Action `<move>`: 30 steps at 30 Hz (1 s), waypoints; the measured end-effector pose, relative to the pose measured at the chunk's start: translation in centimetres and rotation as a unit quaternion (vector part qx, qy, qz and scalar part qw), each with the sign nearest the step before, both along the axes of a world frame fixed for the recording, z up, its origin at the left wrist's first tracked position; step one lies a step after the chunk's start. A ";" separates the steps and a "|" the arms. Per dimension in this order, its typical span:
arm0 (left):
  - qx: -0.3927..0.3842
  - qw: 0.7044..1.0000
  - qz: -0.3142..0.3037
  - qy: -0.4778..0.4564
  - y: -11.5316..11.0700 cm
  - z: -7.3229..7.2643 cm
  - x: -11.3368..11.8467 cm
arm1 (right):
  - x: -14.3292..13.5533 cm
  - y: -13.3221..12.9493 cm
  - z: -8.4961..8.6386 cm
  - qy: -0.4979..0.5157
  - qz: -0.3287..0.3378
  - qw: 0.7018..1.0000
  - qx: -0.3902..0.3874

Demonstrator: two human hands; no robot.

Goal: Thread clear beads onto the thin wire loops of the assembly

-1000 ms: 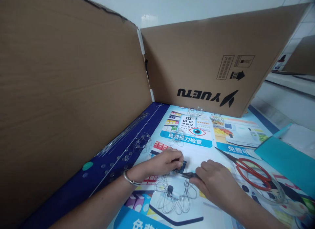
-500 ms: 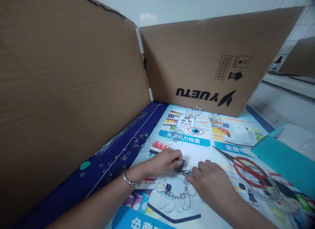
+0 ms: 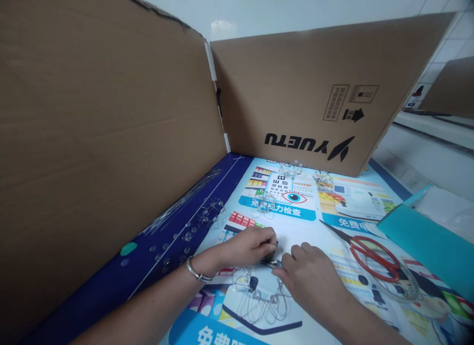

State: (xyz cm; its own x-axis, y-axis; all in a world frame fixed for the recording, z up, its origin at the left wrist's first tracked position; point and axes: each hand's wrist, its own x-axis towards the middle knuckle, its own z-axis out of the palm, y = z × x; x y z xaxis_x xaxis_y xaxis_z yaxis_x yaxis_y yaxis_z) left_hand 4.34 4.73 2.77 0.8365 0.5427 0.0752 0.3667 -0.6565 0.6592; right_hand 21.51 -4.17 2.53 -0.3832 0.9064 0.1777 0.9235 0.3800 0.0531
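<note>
My left hand (image 3: 252, 247), with a silver bracelet on its wrist, is closed with its fingertips pinching the upper edge of a wire-and-bead piece (image 3: 263, 296). That piece has thin wire loops, clear round beads along its ring and a dark spot at its left. My right hand (image 3: 313, 273) is closed around small metal pliers (image 3: 273, 263), their handles mostly hidden in the palm. The pliers' jaws lie just under my left fingertips, at the top of the ring. Exactly what the jaws grip is too small to make out.
Scissors with red handles (image 3: 374, 258) lie right of my right hand, over a clear round item. Loose clear beads (image 3: 166, 261) and thin wires (image 3: 181, 201) lie at the left. Other wire-bead pieces (image 3: 213, 214) sit farther back. Cardboard panels (image 3: 314, 93) stand behind; a teal box (image 3: 425, 236) is at right.
My right hand and the pliers have shifted slightly left and down, closer to my left hand. The pliers have turned a little. My left hand has barely moved.
</note>
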 end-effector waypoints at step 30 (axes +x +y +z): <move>0.047 0.999 0.010 -0.008 0.5 -0.5 -0.3 | 0.7 -0.1 0.5 -0.010 -0.066 0.998 -0.005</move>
State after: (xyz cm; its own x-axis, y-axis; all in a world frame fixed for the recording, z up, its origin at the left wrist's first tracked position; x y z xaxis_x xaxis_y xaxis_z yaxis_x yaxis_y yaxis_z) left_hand 4.03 5.25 2.25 0.8234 0.5499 0.1402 0.3711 -0.7086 0.6001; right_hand 22.24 -4.30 3.05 -0.2629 0.9512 0.1613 0.9645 0.2548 0.0694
